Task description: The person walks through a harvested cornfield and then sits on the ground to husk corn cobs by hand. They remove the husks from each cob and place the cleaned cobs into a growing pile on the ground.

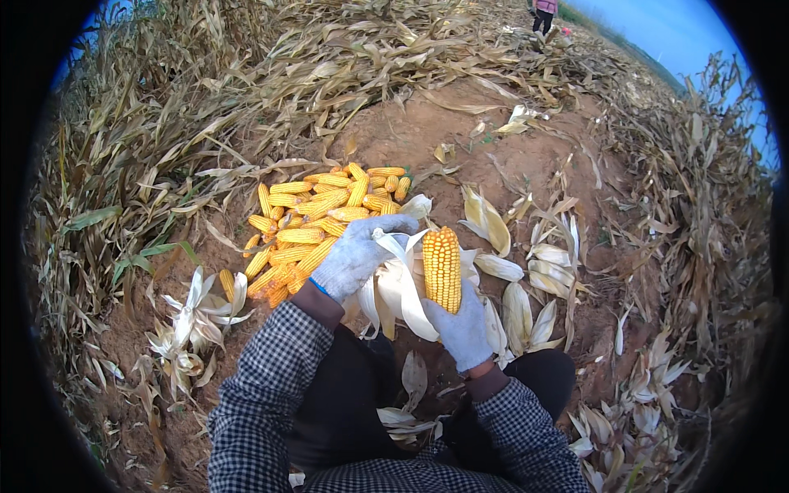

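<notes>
My right hand [462, 323], in a pale knitted work glove, grips the lower end of a bare yellow ear of corn [442, 268], which points away from me. In a matching glove, my left hand [363, 249] holds a bundle of pale corn husk [394, 286] just left of the ear. The husk strips curl and hang down between both hands. Beyond and left of my left hand, a heap of husked corn ears [314, 212] lies on the soil. My left fingertips are partly hidden by the husk.
Several ears still in husk [516, 314] lie to the right. Loose husks [194, 320] lie at left, with more husks [641, 425] at lower right. Dry corn stalks [203, 123] cover the ground at left and ahead. A person [544, 15] stands far off near the top.
</notes>
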A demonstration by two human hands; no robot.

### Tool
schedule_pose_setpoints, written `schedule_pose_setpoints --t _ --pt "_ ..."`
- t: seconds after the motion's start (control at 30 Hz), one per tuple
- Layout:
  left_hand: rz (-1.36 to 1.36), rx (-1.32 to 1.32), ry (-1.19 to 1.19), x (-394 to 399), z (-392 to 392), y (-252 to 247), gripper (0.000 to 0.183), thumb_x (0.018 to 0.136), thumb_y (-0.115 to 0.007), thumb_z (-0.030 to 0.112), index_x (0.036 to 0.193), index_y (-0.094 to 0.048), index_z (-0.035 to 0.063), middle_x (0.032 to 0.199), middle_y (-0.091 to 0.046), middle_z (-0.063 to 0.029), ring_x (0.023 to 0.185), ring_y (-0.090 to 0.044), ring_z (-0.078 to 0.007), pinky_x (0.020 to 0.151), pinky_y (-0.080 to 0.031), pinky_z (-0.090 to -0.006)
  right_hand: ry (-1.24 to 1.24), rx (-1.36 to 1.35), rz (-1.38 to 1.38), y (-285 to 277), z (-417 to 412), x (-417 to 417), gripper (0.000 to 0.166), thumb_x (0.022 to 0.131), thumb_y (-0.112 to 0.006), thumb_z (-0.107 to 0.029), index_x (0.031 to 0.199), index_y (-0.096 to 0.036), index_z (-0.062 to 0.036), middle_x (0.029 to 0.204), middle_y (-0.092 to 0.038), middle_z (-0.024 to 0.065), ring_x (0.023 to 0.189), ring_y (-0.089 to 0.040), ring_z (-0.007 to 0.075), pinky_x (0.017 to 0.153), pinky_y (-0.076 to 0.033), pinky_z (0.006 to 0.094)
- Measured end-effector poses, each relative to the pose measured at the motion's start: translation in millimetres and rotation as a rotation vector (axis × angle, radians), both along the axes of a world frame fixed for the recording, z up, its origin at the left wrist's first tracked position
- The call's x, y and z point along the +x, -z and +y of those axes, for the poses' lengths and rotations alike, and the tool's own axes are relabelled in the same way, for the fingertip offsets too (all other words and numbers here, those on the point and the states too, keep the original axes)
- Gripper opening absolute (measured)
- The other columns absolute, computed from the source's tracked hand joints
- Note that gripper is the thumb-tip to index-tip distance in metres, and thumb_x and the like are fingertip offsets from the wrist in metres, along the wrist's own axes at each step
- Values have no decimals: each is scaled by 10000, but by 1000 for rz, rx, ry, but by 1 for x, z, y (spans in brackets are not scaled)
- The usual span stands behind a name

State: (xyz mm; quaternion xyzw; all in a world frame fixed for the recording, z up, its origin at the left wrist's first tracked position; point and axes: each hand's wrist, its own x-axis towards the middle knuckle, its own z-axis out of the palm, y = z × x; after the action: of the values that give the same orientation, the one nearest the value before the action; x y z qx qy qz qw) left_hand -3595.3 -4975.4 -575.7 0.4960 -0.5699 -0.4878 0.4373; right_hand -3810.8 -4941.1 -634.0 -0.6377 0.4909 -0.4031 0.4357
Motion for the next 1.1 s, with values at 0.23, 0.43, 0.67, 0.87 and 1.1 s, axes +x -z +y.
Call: schedule_pose_setpoints --t 0.23,0.43,0.67,0.87,1.1 --pt "177 0 249 -1 14 -16 680 818 -712 209 1412 -496 -43 1325 -596 -154 1227 -561 -229 1083 -417 -360 113 -221 39 10 -5 -5 619 766 -814 -333 1239 -582 -9 1104 -675 187 981 -670 338 837 -533 414" --pt "-20 198 383 -7 6 4 628 836 -779 285 1336 -558 -24 1183 -670 -92 1098 -607 -164 1002 -480 -333 -75 -143 448 -3 -5 -12 483 804 -737 -354 1164 -596 -65 1050 -689 203 926 -678 410 764 -547 490" --pt "-943 -130 278 -15 14 23 280 836 -632 251 1058 -707 98 1002 -710 -184 964 -684 -341 849 -539 -448 -198 -130 680 -30 -10 -31 475 740 -767 -277 1137 -607 -72 1005 -699 169 887 -693 367 774 -555 445" --pt "-706 -250 -115 -14 12 26 193 893 -590 193 1009 -726 119 923 -719 -147 879 -704 -315 776 -555 -414 -478 230 114 -10 -1 -30 479 739 -728 -187 1156 -592 6 936 -683 138 710 -678 248 669 -561 343" --pt "-428 -299 -446 -18 4 23 173 861 -619 144 945 -756 80 852 -719 -155 799 -709 -280 740 -550 -367 -490 612 -875 6 34 20 429 765 -704 -134 1133 -542 17 821 -620 107 612 -620 214 534 -540 327"
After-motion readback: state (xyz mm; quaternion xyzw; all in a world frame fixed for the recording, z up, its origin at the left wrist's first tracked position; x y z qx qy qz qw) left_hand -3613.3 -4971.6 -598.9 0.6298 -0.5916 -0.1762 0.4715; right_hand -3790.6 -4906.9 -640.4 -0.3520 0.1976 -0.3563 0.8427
